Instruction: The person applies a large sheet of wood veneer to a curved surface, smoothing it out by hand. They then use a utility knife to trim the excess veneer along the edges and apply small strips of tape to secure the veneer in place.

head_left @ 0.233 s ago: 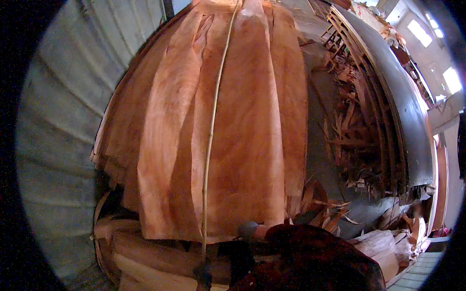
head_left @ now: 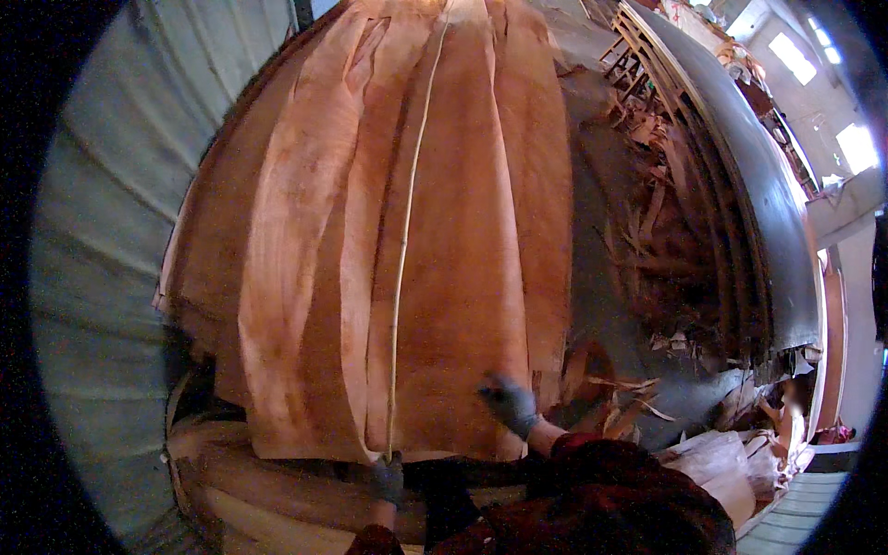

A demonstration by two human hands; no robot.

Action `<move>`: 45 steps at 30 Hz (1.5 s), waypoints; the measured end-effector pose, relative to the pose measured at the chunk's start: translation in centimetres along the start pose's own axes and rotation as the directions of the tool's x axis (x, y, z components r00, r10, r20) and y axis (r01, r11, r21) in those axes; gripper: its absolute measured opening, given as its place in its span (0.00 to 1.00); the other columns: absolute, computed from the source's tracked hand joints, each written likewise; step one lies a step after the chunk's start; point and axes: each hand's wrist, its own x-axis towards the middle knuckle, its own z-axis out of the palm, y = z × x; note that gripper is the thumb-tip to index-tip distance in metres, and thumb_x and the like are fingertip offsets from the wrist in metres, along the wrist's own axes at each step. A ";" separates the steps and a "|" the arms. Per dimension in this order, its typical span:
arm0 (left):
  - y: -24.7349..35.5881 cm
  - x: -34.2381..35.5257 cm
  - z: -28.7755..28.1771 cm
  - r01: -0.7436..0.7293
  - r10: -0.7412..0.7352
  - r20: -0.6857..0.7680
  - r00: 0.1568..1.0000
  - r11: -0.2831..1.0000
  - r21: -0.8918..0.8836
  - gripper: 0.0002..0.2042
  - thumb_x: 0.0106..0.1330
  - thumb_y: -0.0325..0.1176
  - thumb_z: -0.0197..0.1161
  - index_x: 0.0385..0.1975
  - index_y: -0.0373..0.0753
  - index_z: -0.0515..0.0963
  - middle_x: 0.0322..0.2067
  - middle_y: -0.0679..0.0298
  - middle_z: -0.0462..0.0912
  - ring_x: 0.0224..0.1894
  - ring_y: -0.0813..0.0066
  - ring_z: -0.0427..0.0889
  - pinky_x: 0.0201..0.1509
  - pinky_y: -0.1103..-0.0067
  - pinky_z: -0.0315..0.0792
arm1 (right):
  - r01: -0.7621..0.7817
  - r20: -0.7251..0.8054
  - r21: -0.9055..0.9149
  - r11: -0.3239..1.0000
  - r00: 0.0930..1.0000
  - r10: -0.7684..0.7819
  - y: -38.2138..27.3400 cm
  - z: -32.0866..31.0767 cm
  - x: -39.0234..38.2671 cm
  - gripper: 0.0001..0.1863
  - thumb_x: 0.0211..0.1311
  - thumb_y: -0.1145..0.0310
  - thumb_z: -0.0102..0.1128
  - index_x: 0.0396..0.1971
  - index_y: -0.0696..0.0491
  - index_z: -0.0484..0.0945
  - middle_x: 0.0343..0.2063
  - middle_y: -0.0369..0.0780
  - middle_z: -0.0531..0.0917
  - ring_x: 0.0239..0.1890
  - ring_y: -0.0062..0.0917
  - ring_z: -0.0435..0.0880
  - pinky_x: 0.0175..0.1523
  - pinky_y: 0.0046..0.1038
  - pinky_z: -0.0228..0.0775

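A long stack of reddish-brown wood veneer sheets stretches away in front of me, the top sheets wavy and overlapping. Along its length lies a thin pale stick, running from the near edge to the far end. My left hand, in a grey glove, is closed around the stick's near end, just at the edge of the veneer. My right hand, also gloved in grey, is over the near right part of the top sheet. Its fingers are dark and blurred, and whether it touches the sheet is unclear.
Grey corrugated sheeting rises along the left. To the right, veneer scraps lie beside a tall stack of dark-topped boards. More veneer lies below the near edge, and pale crumpled sheets sit at the lower right.
My right hand has moved from the near edge up over the top sheet. My left hand, darker and lower before, now shows at the stick's near end. The view has shifted slightly.
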 end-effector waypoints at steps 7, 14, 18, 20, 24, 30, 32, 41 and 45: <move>-6.0 3.6 4.6 -0.140 0.114 0.126 0.986 0.964 0.225 0.23 0.60 0.52 0.52 0.38 0.36 0.75 0.35 0.46 0.77 0.38 0.46 0.76 0.40 0.62 0.70 | -0.126 -0.206 -0.515 0.848 0.978 0.020 1.2 -6.3 5.5 0.32 0.46 0.52 0.65 0.46 0.59 0.69 0.36 0.48 0.80 0.39 0.37 0.79 0.42 0.34 0.70; -10.7 0.2 3.6 -0.088 0.072 0.111 0.991 0.985 0.145 0.23 0.59 0.51 0.54 0.43 0.36 0.72 0.41 0.47 0.75 0.43 0.47 0.74 0.44 0.63 0.70 | -0.058 -0.080 -0.626 0.777 0.997 0.011 -1.6 -4.3 6.1 0.16 0.51 0.58 0.60 0.36 0.53 0.78 0.29 0.43 0.82 0.34 0.31 0.81 0.38 0.31 0.70; -11.3 0.5 4.5 -0.091 0.080 0.113 0.990 0.991 0.101 0.24 0.58 0.50 0.56 0.46 0.37 0.71 0.44 0.47 0.73 0.46 0.47 0.73 0.46 0.63 0.69 | 0.225 0.148 -0.712 0.665 0.974 -0.171 -11.2 2.4 5.8 0.14 0.53 0.57 0.59 0.31 0.52 0.78 0.28 0.45 0.81 0.35 0.39 0.80 0.37 0.32 0.72; -11.1 1.3 5.1 -0.116 0.103 0.134 0.986 0.989 0.093 0.24 0.58 0.49 0.57 0.47 0.37 0.70 0.46 0.47 0.73 0.47 0.48 0.72 0.46 0.63 0.69 | 0.358 0.272 -0.643 0.677 0.933 -0.235 -14.7 7.3 7.3 0.15 0.54 0.54 0.57 0.28 0.52 0.77 0.25 0.45 0.80 0.32 0.41 0.80 0.35 0.35 0.72; -11.8 2.4 5.2 -0.137 0.113 0.194 0.975 0.984 0.116 0.26 0.57 0.48 0.58 0.50 0.37 0.69 0.49 0.47 0.71 0.50 0.48 0.71 0.48 0.63 0.69 | 0.557 0.513 -0.712 0.427 0.828 -0.226 -20.1 19.1 10.2 0.18 0.63 0.53 0.42 0.29 0.51 0.76 0.24 0.46 0.79 0.30 0.43 0.79 0.33 0.43 0.70; -13.9 2.6 5.9 -0.257 0.268 0.037 0.963 0.949 -0.185 0.27 0.55 0.49 0.62 0.49 0.37 0.70 0.48 0.49 0.73 0.48 0.51 0.72 0.47 0.64 0.69 | 0.691 0.678 -0.573 0.442 0.702 -0.218 -19.6 30.7 10.6 0.26 0.62 0.46 0.39 0.25 0.54 0.75 0.25 0.48 0.80 0.32 0.44 0.79 0.37 0.43 0.69; -13.4 2.5 6.0 -0.450 0.431 -0.178 0.885 0.889 -0.086 0.26 0.55 0.51 0.61 0.46 0.37 0.71 0.41 0.53 0.78 0.37 0.56 0.78 0.42 0.66 0.71 | 0.674 0.715 -0.586 0.450 0.691 -0.105 -19.1 31.3 10.2 0.24 0.62 0.47 0.42 0.29 0.54 0.75 0.28 0.48 0.80 0.33 0.43 0.79 0.38 0.41 0.70; -16.3 1.9 -0.9 -0.091 0.112 0.218 0.970 0.991 -0.103 0.24 0.56 0.54 0.59 0.41 0.38 0.73 0.31 0.60 0.75 0.27 0.66 0.72 0.32 0.72 0.69 | 0.251 0.062 -0.495 0.832 0.965 -0.255 -8.6 19.4 5.2 0.31 0.51 0.55 0.64 0.51 0.56 0.68 0.36 0.43 0.80 0.35 0.29 0.80 0.40 0.26 0.71; -14.1 1.9 -3.0 0.058 -0.014 0.337 0.941 0.991 -0.121 0.23 0.57 0.55 0.58 0.39 0.39 0.74 0.26 0.62 0.74 0.22 0.70 0.69 0.28 0.75 0.68 | -0.050 0.109 -0.335 0.941 0.990 0.092 -6.1 18.4 2.3 0.35 0.51 0.52 0.64 0.54 0.57 0.65 0.34 0.40 0.78 0.26 0.22 0.76 0.28 0.23 0.68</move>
